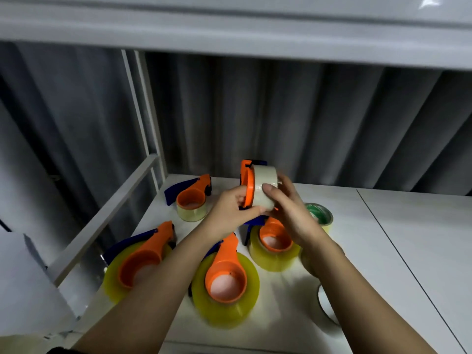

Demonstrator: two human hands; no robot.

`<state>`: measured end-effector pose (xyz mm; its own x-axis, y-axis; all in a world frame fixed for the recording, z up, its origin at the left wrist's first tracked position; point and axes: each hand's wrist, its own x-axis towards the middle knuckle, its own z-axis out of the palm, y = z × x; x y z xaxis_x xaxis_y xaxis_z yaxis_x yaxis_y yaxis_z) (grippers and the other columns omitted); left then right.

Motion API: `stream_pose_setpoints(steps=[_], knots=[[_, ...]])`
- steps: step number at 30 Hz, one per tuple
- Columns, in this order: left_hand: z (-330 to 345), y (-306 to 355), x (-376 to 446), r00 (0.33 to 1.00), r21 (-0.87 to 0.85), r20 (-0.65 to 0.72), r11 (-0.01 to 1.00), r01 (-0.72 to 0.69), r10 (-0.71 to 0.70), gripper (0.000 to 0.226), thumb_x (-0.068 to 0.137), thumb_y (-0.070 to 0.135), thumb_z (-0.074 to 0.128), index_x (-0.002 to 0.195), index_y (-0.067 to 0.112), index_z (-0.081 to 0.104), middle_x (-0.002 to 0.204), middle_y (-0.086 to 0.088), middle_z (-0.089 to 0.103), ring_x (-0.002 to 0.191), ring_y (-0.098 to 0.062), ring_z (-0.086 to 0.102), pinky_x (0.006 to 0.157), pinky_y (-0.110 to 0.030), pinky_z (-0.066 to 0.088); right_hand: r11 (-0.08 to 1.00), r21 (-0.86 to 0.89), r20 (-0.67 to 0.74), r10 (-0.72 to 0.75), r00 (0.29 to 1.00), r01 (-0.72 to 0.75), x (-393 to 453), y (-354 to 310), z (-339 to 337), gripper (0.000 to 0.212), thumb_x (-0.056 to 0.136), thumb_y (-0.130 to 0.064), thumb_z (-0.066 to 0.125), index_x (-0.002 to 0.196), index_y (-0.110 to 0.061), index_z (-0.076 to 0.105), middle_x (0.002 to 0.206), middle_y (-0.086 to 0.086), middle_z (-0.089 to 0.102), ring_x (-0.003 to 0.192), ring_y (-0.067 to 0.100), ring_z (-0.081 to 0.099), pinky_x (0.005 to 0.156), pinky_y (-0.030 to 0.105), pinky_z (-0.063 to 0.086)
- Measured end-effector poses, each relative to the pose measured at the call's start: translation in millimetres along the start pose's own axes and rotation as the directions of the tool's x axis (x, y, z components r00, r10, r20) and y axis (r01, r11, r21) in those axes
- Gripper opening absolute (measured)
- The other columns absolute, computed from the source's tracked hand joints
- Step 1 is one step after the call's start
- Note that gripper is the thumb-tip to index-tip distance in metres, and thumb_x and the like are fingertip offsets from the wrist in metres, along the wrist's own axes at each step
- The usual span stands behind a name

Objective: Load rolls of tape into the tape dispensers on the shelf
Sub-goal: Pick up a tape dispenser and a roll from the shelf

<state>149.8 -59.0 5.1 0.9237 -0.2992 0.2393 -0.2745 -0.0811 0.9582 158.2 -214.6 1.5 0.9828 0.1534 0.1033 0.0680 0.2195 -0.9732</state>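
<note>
- Two hands meet above the middle of the white shelf (pixel 383 251), both forearms reaching in from the bottom edge of the head view and converging upward.
- Your left hand (pixel 229 213) curls its fingers around the orange dispenser (pixel 247 186) that is lifted clear of the shelf; the thumb lies along the lower edge of the tape on it.
- Your right hand (pixel 288 213) grips the pale tape roll (pixel 264 189) from the right side: the thumb presses the near face of the roll and the fingers wrap over the far side.
- The roll sits against the round orange flange of the held dispenser, its axis roughly level and pointing left to right.
- Four loaded dispensers lie flat on the shelf below your arms:
  - a small one (pixel 191 200) at the rear left, carrying a thin pale roll;
  - a large one (pixel 138 264) at the front left, carrying a thick yellow roll;
  - a centre one (pixel 227 284) between your two forearms, also with a thick yellow roll;
  - one (pixel 275 244) just under your right wrist, partly hidden by it.
- A loose roll with a green core (pixel 319 215) lies to the right of your right hand.
- Another loose roll (pixel 327 310) lies at the front right, mostly covered by your right forearm.
- A grey curtain (pixel 281 118) hangs behind the shelf.
</note>
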Motion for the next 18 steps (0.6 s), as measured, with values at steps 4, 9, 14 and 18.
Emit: stream_pose_setpoints(steps=[4, 9, 14, 18], knots=[[2.6, 5.2, -6.7, 0.988, -0.200, -0.055, 0.971, 0.131, -0.144, 0.022, 0.072, 0.038, 0.067, 0.088, 0.022, 0.069, 0.097, -0.006, 0.070, 0.100, -0.023, 0.064, 0.094, -0.038, 0.048, 0.987, -0.153, -0.052, -0.063, 0.997, 0.054, -22.9, 5.0, 3.0, 0.064, 0.082, -0.039, 0.071, 0.140, -0.032, 0.046, 0.131, 0.003, 0.060, 0.113, 0.018, 0.064, 0.090, 0.033, 0.055], [21.6, 22.7, -6.3, 0.935, -0.357, -0.166, 0.903, 0.240, -0.315, 0.034, 0.097, 0.046, 0.043, 0.090, 0.024, 0.068, 0.085, -0.004, 0.073, 0.085, -0.022, 0.069, 0.075, -0.032, 0.055, 0.976, -0.166, -0.124, -0.162, 0.979, 0.141, -41.7, 16.0, 13.3, 0.056, 0.091, -0.021, 0.064, 0.142, -0.030, 0.042, 0.130, -0.001, 0.060, 0.110, 0.005, 0.063, 0.083, 0.017, 0.051], [33.8, 24.6, -15.9, 0.883, -0.458, -0.294, 0.865, 0.206, -0.366, 0.040, 0.100, 0.031, 0.040, 0.110, 0.001, 0.065, 0.100, -0.027, 0.068, 0.093, -0.041, 0.066, 0.090, -0.052, 0.053, 0.961, -0.222, -0.157, -0.205, 0.966, 0.167, -49.8, 24.0, 27.7, 0.065, 0.077, -0.042, 0.070, 0.134, -0.047, 0.037, 0.139, 0.000, 0.049, 0.123, 0.005, 0.054, 0.101, 0.025, 0.047], [37.2, 20.5, -18.9, 0.884, -0.449, -0.305, 0.872, 0.195, -0.354, 0.033, 0.099, 0.036, 0.041, 0.112, 0.015, 0.063, 0.105, -0.018, 0.069, 0.096, -0.032, 0.068, 0.088, -0.048, 0.055, 0.956, -0.223, -0.207, -0.240, 0.949, 0.193, -53.8, 24.9, 27.9, 0.057, 0.086, -0.029, 0.070, 0.137, -0.029, 0.045, 0.137, 0.001, 0.052, 0.122, 0.007, 0.055, 0.100, 0.026, 0.048]])
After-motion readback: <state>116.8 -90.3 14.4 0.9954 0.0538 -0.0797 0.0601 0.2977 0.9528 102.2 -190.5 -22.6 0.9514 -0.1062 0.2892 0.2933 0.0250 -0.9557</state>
